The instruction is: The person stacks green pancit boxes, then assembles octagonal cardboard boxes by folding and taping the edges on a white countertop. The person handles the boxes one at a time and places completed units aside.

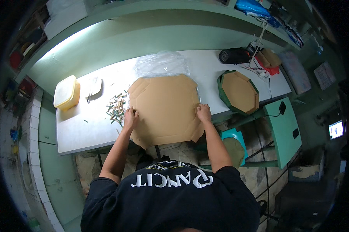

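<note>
brown cardboard sheet (164,110), broad, creased and angled at its corners, lies squarely between two bare hands. the left hand (130,117) grips its left edge, fingers curled inward around the border. the right hand (204,112) grasps the opposite edge, fingers bent, sitting slightly farther from the body than the left. most of the sheet stretches beyond the hands; its near part reaches back toward the person's black shirt (170,193) and overhangs the front of the white table (83,133), with flaps angled at the near corners.

just left of the left hand, small green and brown offcuts (116,109) are scattered in a loose heap. past the sheet's far edge, crumpled clear plastic (162,64) is spread on the table. farther left are a shallow white dish (94,87) and a yellow tub (67,92) with a pale lid.

to the right of the right hand, well apart from it, rests an eight-sided tray (240,92), brown inside with green sides. behind that, near the wall, is a black cylindrical speaker (234,56). lower right, a phone-like dark device (282,108) lies on a green bench (284,133).
</note>
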A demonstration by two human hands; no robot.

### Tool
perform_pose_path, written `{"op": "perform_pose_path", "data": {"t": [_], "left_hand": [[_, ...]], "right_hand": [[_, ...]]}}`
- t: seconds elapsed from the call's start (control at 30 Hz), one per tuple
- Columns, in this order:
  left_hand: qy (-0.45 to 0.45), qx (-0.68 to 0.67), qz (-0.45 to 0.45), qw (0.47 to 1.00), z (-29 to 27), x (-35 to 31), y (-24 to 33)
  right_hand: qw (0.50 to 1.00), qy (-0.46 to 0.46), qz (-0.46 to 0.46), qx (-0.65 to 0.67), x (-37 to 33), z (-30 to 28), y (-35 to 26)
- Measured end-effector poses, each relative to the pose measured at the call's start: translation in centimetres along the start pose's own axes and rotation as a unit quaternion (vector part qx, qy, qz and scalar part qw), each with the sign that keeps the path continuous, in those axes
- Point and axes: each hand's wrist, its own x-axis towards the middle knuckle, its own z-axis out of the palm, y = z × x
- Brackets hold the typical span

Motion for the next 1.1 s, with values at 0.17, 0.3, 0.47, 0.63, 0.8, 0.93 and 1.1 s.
{"op": "perform_pose_path", "data": {"t": [0.17, 0.3, 0.47, 0.63, 0.8, 0.93, 1.1], "left_hand": [[-0.099, -0.062, -0.159, 0.980, -2.0, 2.2, -0.4], [-0.055, -0.155, -0.215, 0.963, -2.2, 2.4, 0.0], [-0.019, -0.208, -0.201, 0.957, -3.2, 2.7, 0.1], [-0.135, -0.508, -0.163, 0.835, -7.8, 1.9, 1.1], [-0.239, -0.636, -0.054, 0.731, -11.5, 0.1, 4.3], [-0.112, -0.556, -0.033, 0.823, -10.3, 0.3, 9.1], [0.098, -0.518, 0.056, 0.848, -7.5, -1.5, 15.8]], "right_hand": [[0.997, -0.008, 0.077, 0.008, -0.6, -0.5, -3.2], [0.992, -0.016, 0.109, 0.067, 0.4, -1.2, -3.1], [0.955, 0.000, 0.104, 0.276, 0.4, -3.0, -3.1], [0.796, -0.088, 0.141, 0.581, -0.9, -8.6, -4.7], [0.803, -0.161, -0.011, 0.573, -2.5, -13.7, -7.1], [0.894, 0.191, -0.127, 0.385, -1.3, -13.0, -11.0], [0.917, 0.343, -0.108, 0.171, -1.1, -12.9, -13.1]]}}
